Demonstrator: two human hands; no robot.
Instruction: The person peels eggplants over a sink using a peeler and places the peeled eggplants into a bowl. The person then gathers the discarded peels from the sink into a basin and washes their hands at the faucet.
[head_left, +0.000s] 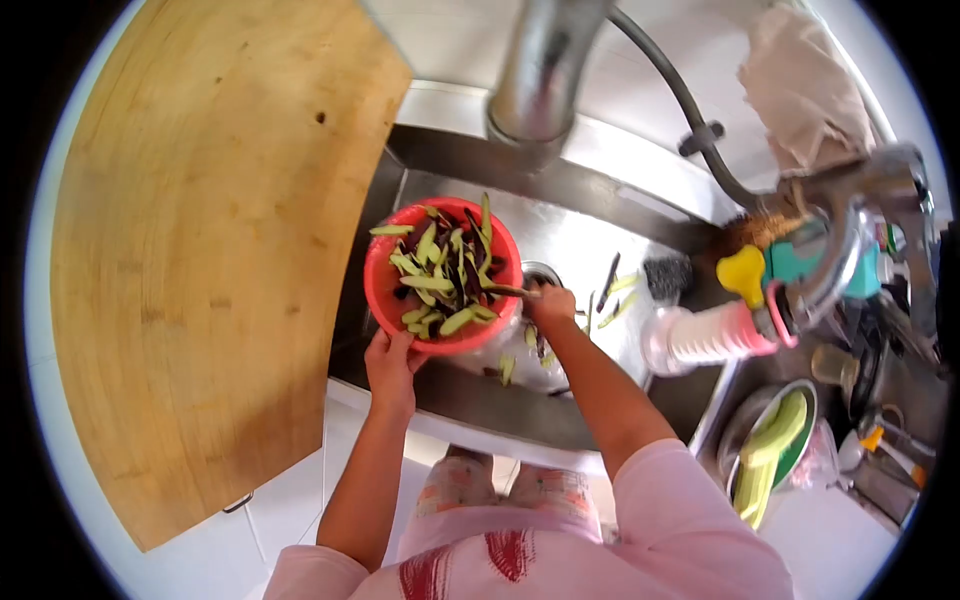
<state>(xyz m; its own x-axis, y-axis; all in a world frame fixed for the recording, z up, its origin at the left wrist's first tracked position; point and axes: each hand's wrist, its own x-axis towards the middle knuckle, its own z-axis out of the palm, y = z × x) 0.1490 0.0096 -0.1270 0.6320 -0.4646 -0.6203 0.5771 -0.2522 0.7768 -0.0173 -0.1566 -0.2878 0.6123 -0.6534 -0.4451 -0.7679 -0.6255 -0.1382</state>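
Observation:
A red plastic bowl (509, 262), heaped with eggplant strips (428, 283) with pale green flesh and dark purple skin, is in the left part of the metal sink (480, 405). My left hand (393, 362) grips the bowl's near-left rim. Just right of the bowl, my right hand (549, 305) is closed around the end of a thin brownish, stick-like piece (510, 291) that reaches over the rim; its kind cannot be made out. More eggplant strips (507, 371) lie loose on the sink floor near my right hand. Farther right are other loose strips (620, 300).
A large wooden board (200, 250) stands left of the sink. The faucet (540, 90) hangs above its back edge. On the right are a black scrubber (667, 276), a pink-and-white bottle (710, 336), and a metal bowl (735, 430) holding pale green pieces.

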